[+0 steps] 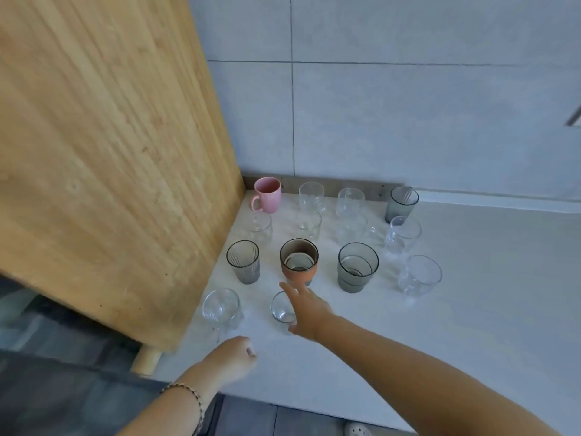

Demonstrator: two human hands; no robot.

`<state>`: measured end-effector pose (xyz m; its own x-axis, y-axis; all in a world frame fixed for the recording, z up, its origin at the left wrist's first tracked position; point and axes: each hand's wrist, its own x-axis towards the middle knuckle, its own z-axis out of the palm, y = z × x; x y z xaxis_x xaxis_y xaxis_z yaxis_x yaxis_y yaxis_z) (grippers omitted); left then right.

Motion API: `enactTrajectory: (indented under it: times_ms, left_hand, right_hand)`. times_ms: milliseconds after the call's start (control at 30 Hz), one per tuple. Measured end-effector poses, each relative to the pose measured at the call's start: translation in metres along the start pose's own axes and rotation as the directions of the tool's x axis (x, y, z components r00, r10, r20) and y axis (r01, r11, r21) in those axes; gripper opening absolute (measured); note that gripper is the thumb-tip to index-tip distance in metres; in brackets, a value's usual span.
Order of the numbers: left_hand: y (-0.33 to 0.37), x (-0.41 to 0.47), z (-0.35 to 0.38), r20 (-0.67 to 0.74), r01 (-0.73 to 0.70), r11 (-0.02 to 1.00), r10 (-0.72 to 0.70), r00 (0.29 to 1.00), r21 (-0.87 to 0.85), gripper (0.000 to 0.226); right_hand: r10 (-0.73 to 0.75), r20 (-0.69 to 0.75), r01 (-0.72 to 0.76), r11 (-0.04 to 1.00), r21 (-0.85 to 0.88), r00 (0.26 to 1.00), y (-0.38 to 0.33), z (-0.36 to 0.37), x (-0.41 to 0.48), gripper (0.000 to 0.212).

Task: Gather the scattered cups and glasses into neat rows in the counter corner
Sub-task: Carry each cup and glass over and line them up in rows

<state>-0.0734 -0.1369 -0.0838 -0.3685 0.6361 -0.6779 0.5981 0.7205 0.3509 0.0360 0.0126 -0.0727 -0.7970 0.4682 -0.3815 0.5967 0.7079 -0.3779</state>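
Cups and glasses stand in rows in the counter corner: a pink mug (pixel 268 195) at the back left, clear glasses beside it, a dark glass (pixel 401 204) at the back right. In front stand a ribbed grey glass (pixel 243 262), an orange-brown cup (pixel 298 262) and a grey glass (pixel 357 267). My right hand (pixel 309 313) wraps a small clear glass (pixel 280 308) that stands on the counter, fingers on its far side and thumb on the near side. A clear glass (pixel 221 306) stands to its left. My left hand (pixel 234 357) is a loose fist above the counter with nothing in it.
A large wooden panel (pixel 110 158) leans in on the left and bounds the corner. Grey wall tiles (pixel 408 121) run behind. Two more clear glasses (pixel 403 233) (pixel 420 275) stand at the right end of the rows. The white counter (pixel 487 294) stretches right.
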Motion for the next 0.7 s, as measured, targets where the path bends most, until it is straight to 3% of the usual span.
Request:
enactTrajectory:
  times_ms: [100, 233, 333, 500, 700]
  left_hand:
    - [0.012, 0.003, 0.004, 0.075, -0.074, 0.993, 0.067, 0.995, 0.093, 0.022]
    - [0.049, 0.011, 0.015, 0.150, -0.213, 0.958, 0.186, 0.971, 0.193, 0.036]
    - [0.094, 0.015, 0.028, 0.203, -0.314, 0.918, 0.269, 0.941, 0.240, 0.034]
    - [0.197, 0.016, 0.054, 0.253, -0.445, 0.842, 0.378, 0.890, 0.306, 0.026]
    - [0.341, 0.000, 0.122, 0.304, -0.572, 0.718, 0.485, 0.820, 0.397, 0.024]
  right_hand:
    - [0.192, -0.002, -0.191, 0.978, 0.086, 0.981, 0.021, 0.005, -0.027, 0.083]
    - [0.385, 0.184, -0.415, 0.895, 0.165, 0.904, 0.081, 0.008, -0.083, 0.062]
    - [0.499, 0.239, -0.545, 0.816, 0.194, 0.833, 0.130, 0.006, -0.136, 0.051]
    - [0.676, 0.193, -0.701, 0.665, 0.257, 0.712, 0.212, -0.008, -0.236, 0.045]
    - [0.802, 0.105, -0.773, 0.519, 0.365, 0.588, 0.309, -0.026, -0.372, 0.042]
